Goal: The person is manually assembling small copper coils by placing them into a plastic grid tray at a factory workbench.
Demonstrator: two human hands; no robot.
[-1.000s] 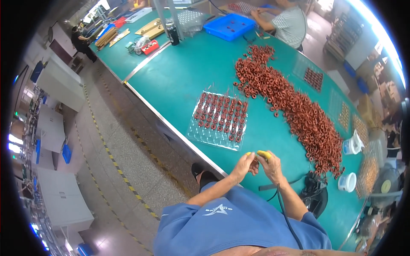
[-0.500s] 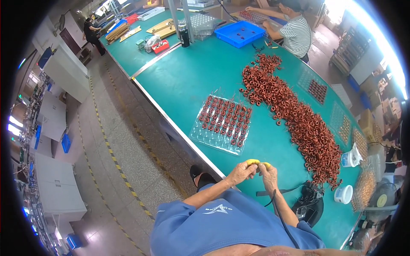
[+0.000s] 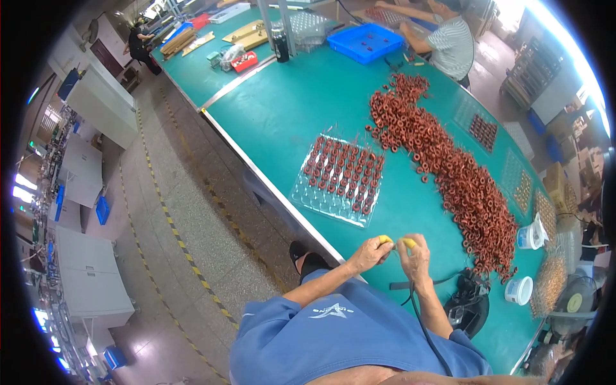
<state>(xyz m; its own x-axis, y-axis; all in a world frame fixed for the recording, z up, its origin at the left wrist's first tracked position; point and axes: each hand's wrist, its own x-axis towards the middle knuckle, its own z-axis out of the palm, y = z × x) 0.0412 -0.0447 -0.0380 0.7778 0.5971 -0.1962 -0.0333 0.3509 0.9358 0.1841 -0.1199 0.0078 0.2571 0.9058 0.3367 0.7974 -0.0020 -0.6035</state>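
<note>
Close in front of my body, my left hand [image 3: 368,254] and my right hand [image 3: 415,259] face each other above the green table [image 3: 282,96]. Yellow covers wrap some of the fingertips. Both hands are closed in a pinch, and whatever is between the fingers is too small to make out. Beyond them lies a clear plastic tray [image 3: 312,198] with rows of reddish-brown wire-wound rings [image 3: 342,168]; its near-left cells hold none. A long heap of the same rings [image 3: 459,183], some with thin wire ends, spreads to the right of the tray.
A black bag [image 3: 467,300] with a strap and a white tub [image 3: 518,291] stand right of my arm. Another tub [image 3: 530,236] is beyond. A blue bin [image 3: 364,43] sits at the far side, near a seated person [image 3: 451,48]. A black cable crosses my right forearm.
My hands have drawn a little apart, the right one moving up and rightward with some blur. The whole view has shifted slightly. The tray and heap look unchanged.
</note>
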